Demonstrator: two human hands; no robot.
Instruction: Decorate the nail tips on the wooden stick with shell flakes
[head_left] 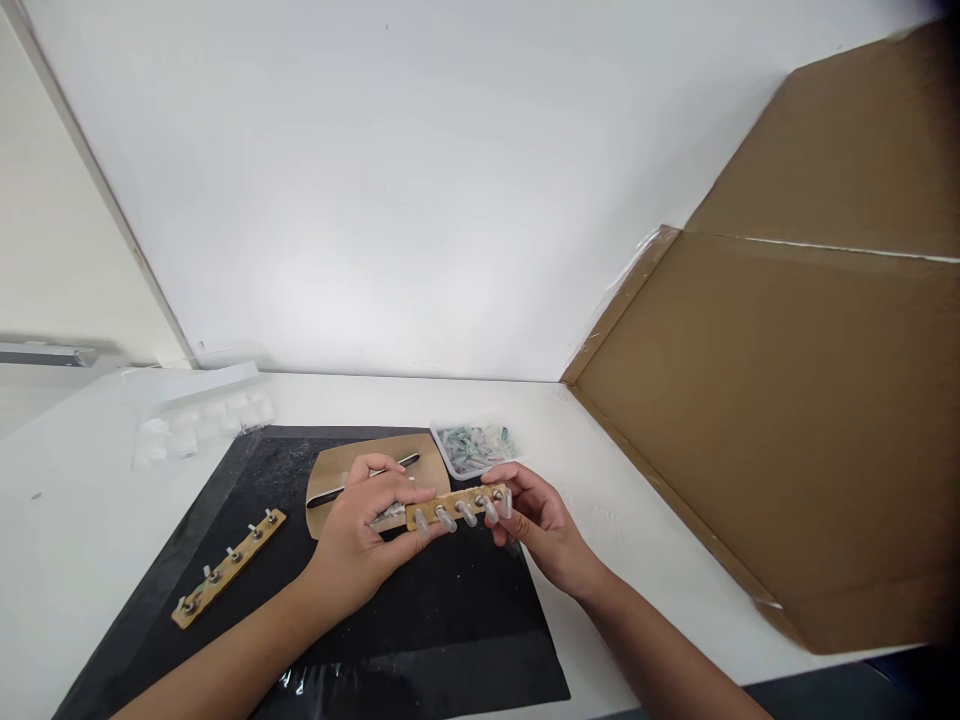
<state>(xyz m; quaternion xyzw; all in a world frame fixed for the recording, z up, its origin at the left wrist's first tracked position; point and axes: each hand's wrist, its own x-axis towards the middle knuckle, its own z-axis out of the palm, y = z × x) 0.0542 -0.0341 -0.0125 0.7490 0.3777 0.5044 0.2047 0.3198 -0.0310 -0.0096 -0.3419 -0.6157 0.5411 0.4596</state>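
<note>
Fingers of the left hand (375,530) are closed on the left end of a wooden strip (450,498), thumb along its near side and the others along the far side. Those of the right hand (551,530) curl around the strip's other end, leaving little gap, with the thumb against the outermost of five clear sleeves (466,513); whether they press on that sleeve, the wood or both, I cannot tell. The strip is held up above the far right part of a black mat (450,610), its row of sleeves pointing toward the wearer.

On the mat's left part lies a second strip (231,568), set at a slant, with five upright pegs. On the mat's far part rests a brown card (330,465), crossed by a dark pen-like tool (409,462) that the left hand partly hides. At the mat's far right corner stands a clear tray (448,460) filled with small greenish and clear pieces (474,448). Beyond the mat's far left corner, clear packaging (199,425) lies on the white worktop (600,480). Well right of the mat, cardboard (750,400) stands upright.
</note>
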